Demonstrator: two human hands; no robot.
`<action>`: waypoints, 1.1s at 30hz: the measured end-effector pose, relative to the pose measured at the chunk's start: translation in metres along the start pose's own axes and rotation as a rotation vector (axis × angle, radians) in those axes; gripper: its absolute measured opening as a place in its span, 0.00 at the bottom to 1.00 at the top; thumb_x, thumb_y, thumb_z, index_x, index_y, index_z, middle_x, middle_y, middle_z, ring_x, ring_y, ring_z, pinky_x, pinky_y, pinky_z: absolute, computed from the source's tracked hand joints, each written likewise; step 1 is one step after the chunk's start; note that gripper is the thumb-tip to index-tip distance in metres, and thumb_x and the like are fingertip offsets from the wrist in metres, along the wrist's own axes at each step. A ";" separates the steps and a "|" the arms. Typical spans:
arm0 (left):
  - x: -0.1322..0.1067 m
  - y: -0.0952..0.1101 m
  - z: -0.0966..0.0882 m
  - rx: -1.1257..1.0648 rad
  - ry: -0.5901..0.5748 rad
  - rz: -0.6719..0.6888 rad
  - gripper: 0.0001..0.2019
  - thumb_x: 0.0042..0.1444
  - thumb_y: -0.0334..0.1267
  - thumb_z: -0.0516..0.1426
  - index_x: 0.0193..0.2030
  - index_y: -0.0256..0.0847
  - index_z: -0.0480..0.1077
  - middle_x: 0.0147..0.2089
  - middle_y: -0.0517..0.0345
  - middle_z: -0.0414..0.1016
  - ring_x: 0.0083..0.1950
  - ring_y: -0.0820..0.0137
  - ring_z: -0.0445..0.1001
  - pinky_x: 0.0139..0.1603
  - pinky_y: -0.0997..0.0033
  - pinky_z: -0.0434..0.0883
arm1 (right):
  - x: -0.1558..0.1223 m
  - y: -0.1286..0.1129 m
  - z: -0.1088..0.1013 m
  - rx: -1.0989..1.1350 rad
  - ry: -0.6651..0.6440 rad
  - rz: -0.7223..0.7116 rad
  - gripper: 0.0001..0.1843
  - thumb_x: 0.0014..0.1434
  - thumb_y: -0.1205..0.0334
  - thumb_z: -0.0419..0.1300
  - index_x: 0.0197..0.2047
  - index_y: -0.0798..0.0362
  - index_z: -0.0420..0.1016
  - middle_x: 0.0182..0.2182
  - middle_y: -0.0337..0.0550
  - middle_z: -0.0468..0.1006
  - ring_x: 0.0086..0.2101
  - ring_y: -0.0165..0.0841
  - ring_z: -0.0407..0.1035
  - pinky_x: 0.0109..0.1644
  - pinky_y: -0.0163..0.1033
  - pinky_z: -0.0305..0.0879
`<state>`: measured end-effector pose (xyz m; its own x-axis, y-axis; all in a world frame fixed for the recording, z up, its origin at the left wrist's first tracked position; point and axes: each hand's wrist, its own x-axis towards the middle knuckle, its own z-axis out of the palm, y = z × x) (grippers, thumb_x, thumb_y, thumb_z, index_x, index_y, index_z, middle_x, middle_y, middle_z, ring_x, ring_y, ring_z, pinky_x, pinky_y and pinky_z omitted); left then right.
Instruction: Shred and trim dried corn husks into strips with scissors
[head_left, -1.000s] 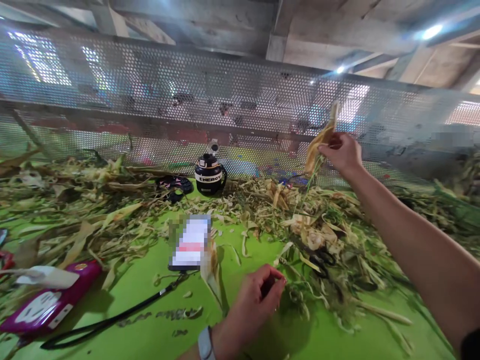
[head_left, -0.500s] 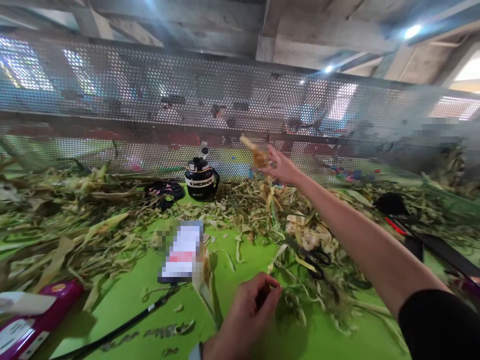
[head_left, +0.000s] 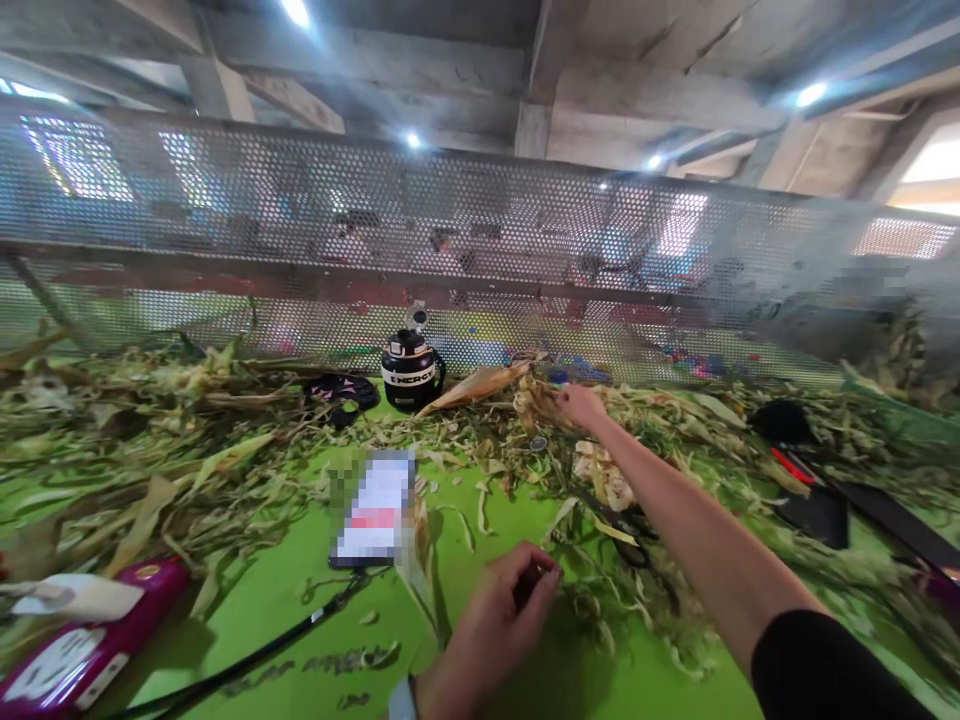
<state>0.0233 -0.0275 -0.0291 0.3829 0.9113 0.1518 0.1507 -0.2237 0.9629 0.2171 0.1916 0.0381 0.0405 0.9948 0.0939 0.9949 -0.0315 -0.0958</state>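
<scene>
Above the green surface, my left hand [head_left: 499, 620] is curled, its thumb and forefinger meeting at the tips; whether anything small is pinched there I cannot make out. A pale corn husk [head_left: 420, 570] stands between this hand and a phone. My right hand [head_left: 581, 408] reaches far forward, its fingers closed at a brown, stringy dried corn husk [head_left: 536, 405] on the heap. The fingertips are partly hidden. To the left of it, a long tan husk [head_left: 480, 385] lies slanting beside a black bottle [head_left: 409, 375]. Under my right forearm are pale crumpled pieces [head_left: 602, 475] and black scissors [head_left: 634, 545].
A phone [head_left: 373, 508] lies on the green surface [head_left: 292, 620], with a black strap [head_left: 277, 635] near it. A purple device [head_left: 97, 640] is at the lower left. Husk scraps [head_left: 127, 440] line the back, below a perforated metal screen [head_left: 480, 230] with people behind it.
My right hand has come down from the air to the husk heap. A long husk now lies beside the bottle. My left hand keeps its pose; the view has tilted up slightly.
</scene>
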 end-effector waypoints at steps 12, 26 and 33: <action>0.010 0.000 -0.006 -0.187 0.142 -0.092 0.16 0.51 0.49 0.54 0.30 0.36 0.66 0.20 0.65 0.59 0.23 0.77 0.57 0.23 0.76 0.54 | -0.017 -0.029 0.012 -0.018 -0.174 0.046 0.18 0.60 0.58 0.56 0.52 0.56 0.66 0.49 0.48 0.69 0.44 0.36 0.68 0.46 0.47 0.68; 0.013 0.006 -0.015 -0.288 0.226 -0.072 0.14 0.50 0.49 0.57 0.30 0.37 0.67 0.20 0.65 0.64 0.21 0.77 0.62 0.23 0.77 0.60 | -0.059 0.034 -0.047 0.198 0.813 0.020 0.14 0.54 0.65 0.51 0.45 0.55 0.61 0.42 0.54 0.69 0.46 0.44 0.63 0.49 0.49 0.61; 0.019 0.016 -0.025 -0.451 0.330 -0.038 0.20 0.48 0.48 0.60 0.44 0.38 0.69 0.34 0.56 0.73 0.34 0.71 0.72 0.27 0.77 0.65 | -0.140 0.005 0.014 0.479 0.652 -0.224 0.12 0.54 0.56 0.53 0.40 0.52 0.62 0.38 0.54 0.69 0.44 0.47 0.65 0.50 0.55 0.62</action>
<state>0.0105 -0.0054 -0.0052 0.0679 0.9919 0.1074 -0.2739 -0.0850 0.9580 0.2147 0.0538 0.0109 0.0381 0.7123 0.7008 0.8451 0.3513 -0.4030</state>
